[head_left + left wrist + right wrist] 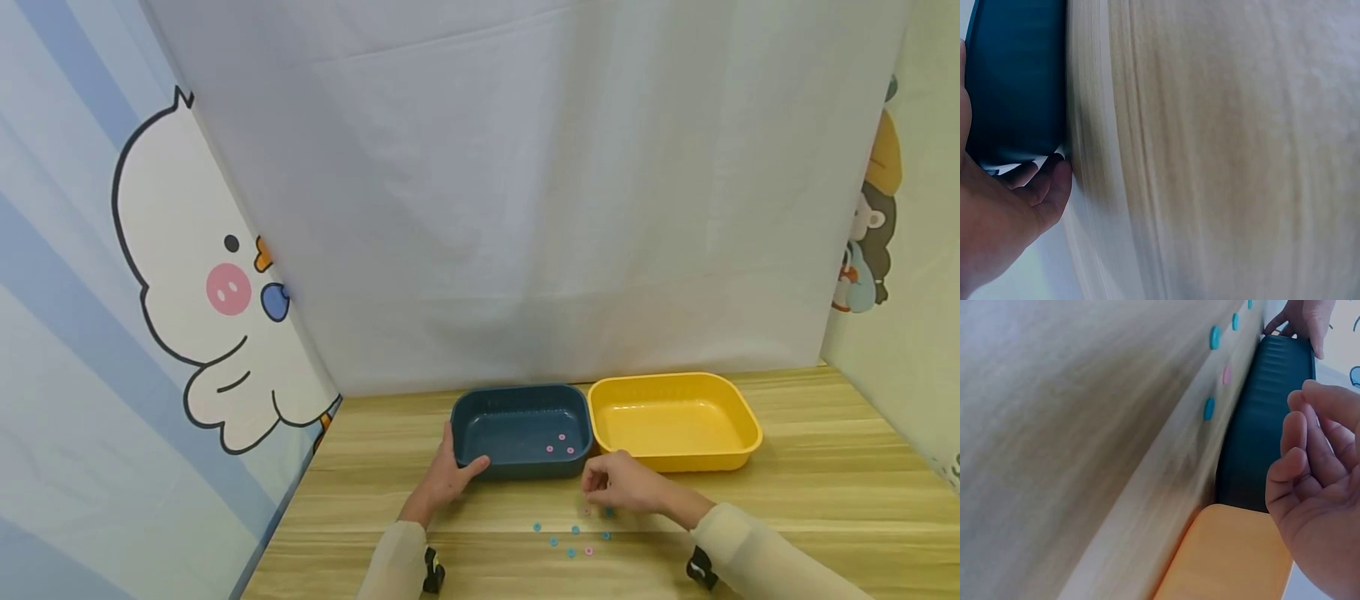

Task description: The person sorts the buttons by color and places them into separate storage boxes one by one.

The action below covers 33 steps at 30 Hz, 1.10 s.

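Note:
My left hand [444,477] grips the left end of a dark blue tray [517,477], its thumb over the front rim. In the left wrist view, its fingers [1054,194] curl against the tray's outer end. Three small pink rings lie inside at the right. My right hand [622,483] is beside the tray's front right corner, fingers bent. In the right wrist view, thumb and index fingertips [1310,390] come close together; I cannot tell whether they hold a ring. Just below that hand in the head view, a pink ring [587,510] and a blue ring [609,512] lie on the table.
A yellow tray [675,462] stands against the blue tray's right side. Several blue rings [575,530] and another pink ring [588,551] are scattered on the wooden table [337,517] in front. A white curtain [525,208] hangs behind the trays.

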Motion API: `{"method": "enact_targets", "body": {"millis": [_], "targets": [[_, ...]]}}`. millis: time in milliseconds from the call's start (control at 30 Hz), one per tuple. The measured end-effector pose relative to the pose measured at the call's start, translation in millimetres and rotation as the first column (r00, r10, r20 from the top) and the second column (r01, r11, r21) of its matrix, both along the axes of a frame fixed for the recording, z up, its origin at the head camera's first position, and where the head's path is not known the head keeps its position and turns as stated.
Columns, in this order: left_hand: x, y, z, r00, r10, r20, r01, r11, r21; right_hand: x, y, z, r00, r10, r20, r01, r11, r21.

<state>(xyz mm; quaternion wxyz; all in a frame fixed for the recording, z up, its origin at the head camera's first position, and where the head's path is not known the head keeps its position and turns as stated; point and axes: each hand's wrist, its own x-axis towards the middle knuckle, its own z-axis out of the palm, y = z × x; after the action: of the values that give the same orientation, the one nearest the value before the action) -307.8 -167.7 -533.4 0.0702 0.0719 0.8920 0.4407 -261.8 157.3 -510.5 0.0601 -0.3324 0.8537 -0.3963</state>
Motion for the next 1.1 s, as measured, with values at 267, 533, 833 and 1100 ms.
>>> {"method": "enact_targets", "body": {"millis": [267,533,833,1100], "targets": [[0.2,0.2,1.1,1.0,0.002,-0.001,-0.002,1.0,0.006,-3.4,0.4,3.2,1.0,-0.027,-0.016,0.027,1.0,0.0],[0.8,-1.3,0.6,1.0,-0.003,0.018,0.003,0.999,0.037,-8.6,0.9,6.9,0.998,-0.044,-0.042,0.043,0.999,-0.033],[0.7,-1.4,1.1,1.0,-0.013,0.003,0.013,0.999,0.04,-10.8,-3.4,13.7,0.995,-0.085,-0.042,0.083,0.995,-0.058],[0.7,-0.9,2.1,1.0,-0.014,-0.003,0.014,0.999,0.033,-16.1,-7.4,18.2,0.992,-0.124,-0.029,0.122,0.991,-0.049]]}}
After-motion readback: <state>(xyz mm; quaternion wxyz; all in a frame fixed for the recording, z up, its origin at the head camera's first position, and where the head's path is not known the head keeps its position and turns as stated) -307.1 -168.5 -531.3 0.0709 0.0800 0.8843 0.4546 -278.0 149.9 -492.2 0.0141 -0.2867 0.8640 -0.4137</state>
